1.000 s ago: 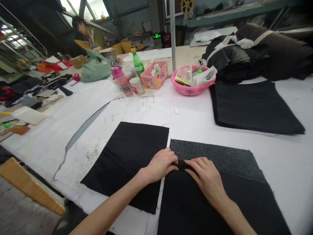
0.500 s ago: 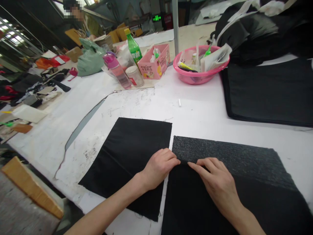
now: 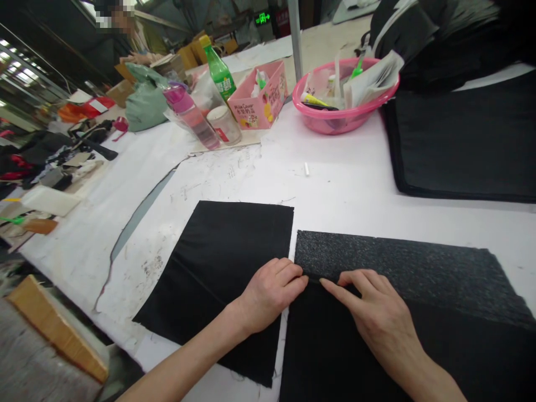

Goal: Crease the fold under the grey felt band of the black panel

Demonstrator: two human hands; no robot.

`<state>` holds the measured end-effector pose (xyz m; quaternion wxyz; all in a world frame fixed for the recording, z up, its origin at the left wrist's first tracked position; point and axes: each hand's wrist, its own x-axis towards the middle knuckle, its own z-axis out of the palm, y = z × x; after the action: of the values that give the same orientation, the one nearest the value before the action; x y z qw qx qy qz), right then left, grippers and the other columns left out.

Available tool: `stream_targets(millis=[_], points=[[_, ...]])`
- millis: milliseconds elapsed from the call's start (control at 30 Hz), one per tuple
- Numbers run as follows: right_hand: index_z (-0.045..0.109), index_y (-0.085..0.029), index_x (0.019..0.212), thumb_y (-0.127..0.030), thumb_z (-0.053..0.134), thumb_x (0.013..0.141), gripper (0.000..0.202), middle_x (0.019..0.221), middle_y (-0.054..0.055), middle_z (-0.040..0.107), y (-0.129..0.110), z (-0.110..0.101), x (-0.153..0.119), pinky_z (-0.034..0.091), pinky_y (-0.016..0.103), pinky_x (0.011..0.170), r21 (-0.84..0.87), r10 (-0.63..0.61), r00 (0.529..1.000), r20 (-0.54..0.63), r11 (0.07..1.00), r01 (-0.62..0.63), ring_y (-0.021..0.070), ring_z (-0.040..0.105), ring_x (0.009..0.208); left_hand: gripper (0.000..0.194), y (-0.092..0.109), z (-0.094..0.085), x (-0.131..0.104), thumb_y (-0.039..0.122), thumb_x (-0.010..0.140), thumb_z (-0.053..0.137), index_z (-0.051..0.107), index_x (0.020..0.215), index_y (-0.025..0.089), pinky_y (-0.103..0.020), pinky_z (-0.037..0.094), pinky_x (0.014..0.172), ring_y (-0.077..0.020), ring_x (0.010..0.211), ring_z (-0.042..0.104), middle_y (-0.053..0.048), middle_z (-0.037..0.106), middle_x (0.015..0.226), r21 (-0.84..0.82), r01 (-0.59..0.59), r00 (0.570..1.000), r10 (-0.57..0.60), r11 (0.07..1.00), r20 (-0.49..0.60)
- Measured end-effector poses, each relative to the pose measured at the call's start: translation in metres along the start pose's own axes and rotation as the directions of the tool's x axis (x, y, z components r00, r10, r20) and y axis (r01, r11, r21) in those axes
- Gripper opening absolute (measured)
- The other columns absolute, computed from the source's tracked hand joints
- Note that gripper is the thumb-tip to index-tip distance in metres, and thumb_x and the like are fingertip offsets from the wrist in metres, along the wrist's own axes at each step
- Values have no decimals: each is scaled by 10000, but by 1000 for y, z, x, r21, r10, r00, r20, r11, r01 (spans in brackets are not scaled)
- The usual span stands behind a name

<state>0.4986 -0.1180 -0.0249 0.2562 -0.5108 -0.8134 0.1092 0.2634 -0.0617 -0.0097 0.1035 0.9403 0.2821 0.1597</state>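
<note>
A black fabric piece (image 3: 335, 352) with a speckled dark-grey band (image 3: 402, 268) along its far edge lies in front of me. My left hand (image 3: 274, 290) pinches it at its left side, where the plain black part meets the band. Just to the right, my right hand (image 3: 377, 307) is closed on the same line, thumb and fingertips on a small raised fold. A second black fabric piece (image 3: 221, 245) lies flat at the left, partly under my left hand and forearm. A narrow white gap separates the two pieces.
Beyond the fabric are a white chalk-like stick (image 3: 306, 169), a pink basin (image 3: 341, 120) of small items, a pink box (image 3: 259, 103), a green bottle (image 3: 220, 72) and a purple-capped bottle (image 3: 195, 120). Stacked black fabric (image 3: 464, 145) lies right. A person (image 3: 146, 39) is far left.
The view has shifted slightly, and the speckled band shows further to the right. Both hands stay at nearly the same spot on the fabric, with only small finger movement.
</note>
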Motion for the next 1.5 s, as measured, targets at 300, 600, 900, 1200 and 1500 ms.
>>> stream_targets(millis=[300,600,900,1200,1500], points=[[661,-255,1153,-165,361,1010,345,897,43,544,-2,-4,7,349,315,763,-16,-56,998,-41,998,56,162,483,852,136,2,2,2,142,965,500,635,973,138,-301,482,747,-154,854,543,-51,610,917,-137,141,990,-143,980,-7],[656,-276,1161,-176,362,1016,343,891,36,545,-2,-2,8,353,312,763,-20,-40,999,-31,999,39,153,491,838,166,1,-1,-1,109,965,468,617,1033,136,-328,502,769,-167,870,559,-61,623,921,-102,81,997,-81,992,-2],[646,-284,1176,-139,369,1007,355,888,31,545,-1,-1,6,352,320,761,-11,-31,999,-18,999,31,152,487,835,146,2,-4,5,98,951,488,618,1014,116,-334,538,749,-183,893,593,-75,642,916,56,-41,999,42,998,-7],[648,-284,1181,-136,397,996,345,898,32,548,-1,-2,7,357,319,764,-11,-20,1000,-21,1000,20,154,489,837,138,0,-5,6,98,953,493,615,1014,119,-329,542,757,-172,881,593,-69,639,905,22,-35,999,35,999,9],[628,-292,1216,-117,438,967,359,926,39,539,0,-1,4,359,330,767,-13,-11,1000,19,1000,12,175,493,864,175,-4,-13,9,96,962,465,605,1067,103,-348,563,782,-193,934,611,-88,649,939,48,-135,987,130,990,97]])
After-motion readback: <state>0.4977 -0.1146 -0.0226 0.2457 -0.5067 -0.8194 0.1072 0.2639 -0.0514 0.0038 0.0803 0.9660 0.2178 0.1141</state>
